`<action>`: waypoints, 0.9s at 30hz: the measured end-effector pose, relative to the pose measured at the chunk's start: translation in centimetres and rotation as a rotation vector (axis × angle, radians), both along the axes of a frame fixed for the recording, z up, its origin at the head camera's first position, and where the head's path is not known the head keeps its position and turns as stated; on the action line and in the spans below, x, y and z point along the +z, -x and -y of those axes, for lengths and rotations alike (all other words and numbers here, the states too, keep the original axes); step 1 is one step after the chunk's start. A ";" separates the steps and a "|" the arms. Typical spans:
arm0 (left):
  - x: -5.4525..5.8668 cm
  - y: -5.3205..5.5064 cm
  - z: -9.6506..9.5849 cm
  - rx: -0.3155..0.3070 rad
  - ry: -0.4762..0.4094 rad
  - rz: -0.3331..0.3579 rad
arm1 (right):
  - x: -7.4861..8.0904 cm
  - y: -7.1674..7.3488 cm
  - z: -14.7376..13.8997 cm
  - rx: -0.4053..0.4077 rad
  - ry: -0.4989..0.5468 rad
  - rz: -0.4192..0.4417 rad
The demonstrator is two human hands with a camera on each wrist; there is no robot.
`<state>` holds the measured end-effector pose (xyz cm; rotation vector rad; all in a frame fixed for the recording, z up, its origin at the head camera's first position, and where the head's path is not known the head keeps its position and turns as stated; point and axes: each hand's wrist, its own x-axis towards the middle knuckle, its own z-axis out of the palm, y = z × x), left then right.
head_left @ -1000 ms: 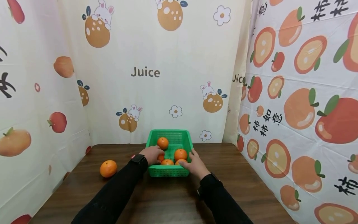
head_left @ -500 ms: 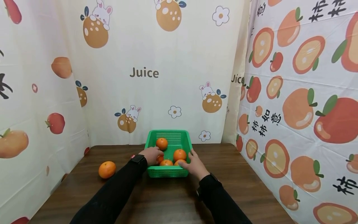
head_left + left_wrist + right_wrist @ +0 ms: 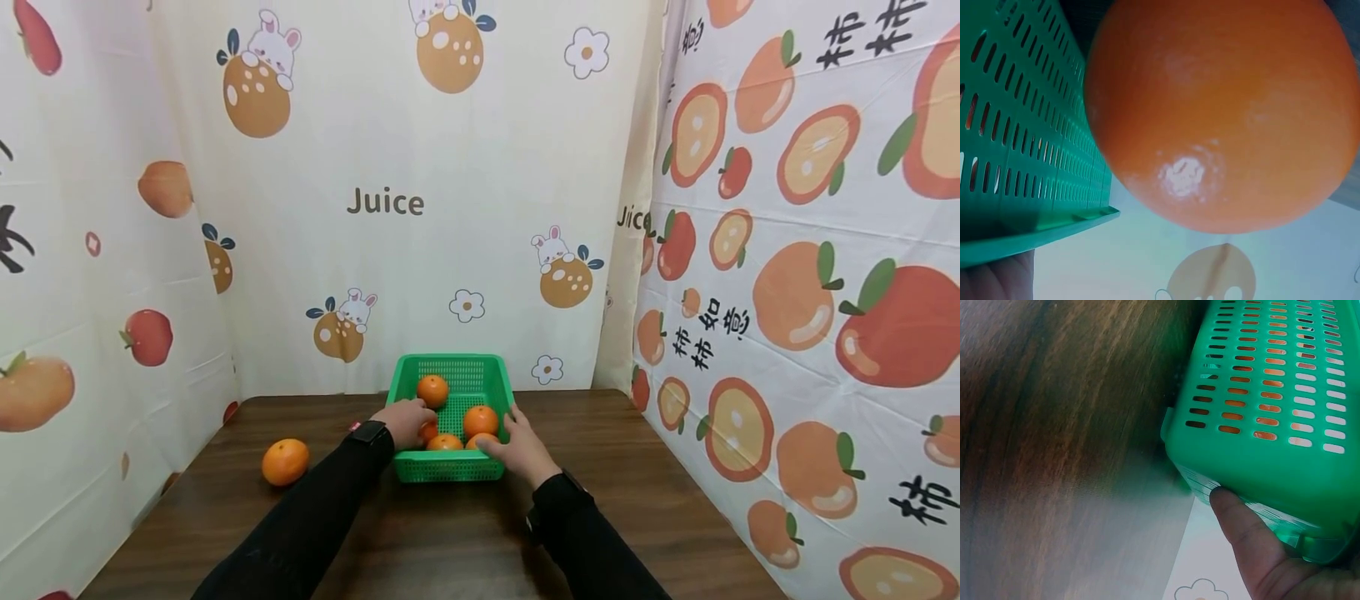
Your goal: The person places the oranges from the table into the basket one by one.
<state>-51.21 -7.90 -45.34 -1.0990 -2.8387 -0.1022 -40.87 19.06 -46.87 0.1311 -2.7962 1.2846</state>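
In the head view, a green slotted plastic basket (image 3: 450, 471) stands on the table with several oranges (image 3: 480, 422) inside. My left hand (image 3: 405, 422) reaches over its left rim, fingers bent around an orange (image 3: 428, 432) just inside that wall; the fingertips are partly hidden. My right hand (image 3: 525, 448) grips the right wall, thumb over the rim near the front corner. In the right wrist view, one finger of that hand lies against the green basket (image 3: 1260, 444). A large orange (image 3: 1222, 112) fills much of the left wrist view, outside the basket wall.
A single orange (image 3: 285, 462) rests on the dark wooden table (image 3: 450, 542), left of the basket. Fruit-printed cloths hang at the back (image 3: 480, 167), the left and the right. A watch or band sits on each wrist.
The hands, basket and oranges keep their places relative to each other. The whole head view has shifted slightly downward and left in the picture as the camera moved.
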 end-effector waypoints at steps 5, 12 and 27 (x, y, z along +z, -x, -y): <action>0.0 0.0 0.0 0.003 -0.015 0.007 | 0.0 0.0 0.0 -0.003 0.001 0.002; 0.0 0.0 0.0 0.016 -0.032 0.014 | -0.1 0.2 0.0 -0.003 -0.008 -0.003; -0.2 0.2 0.0 0.044 -0.081 0.052 | -0.2 0.3 0.0 -0.002 -0.006 -0.001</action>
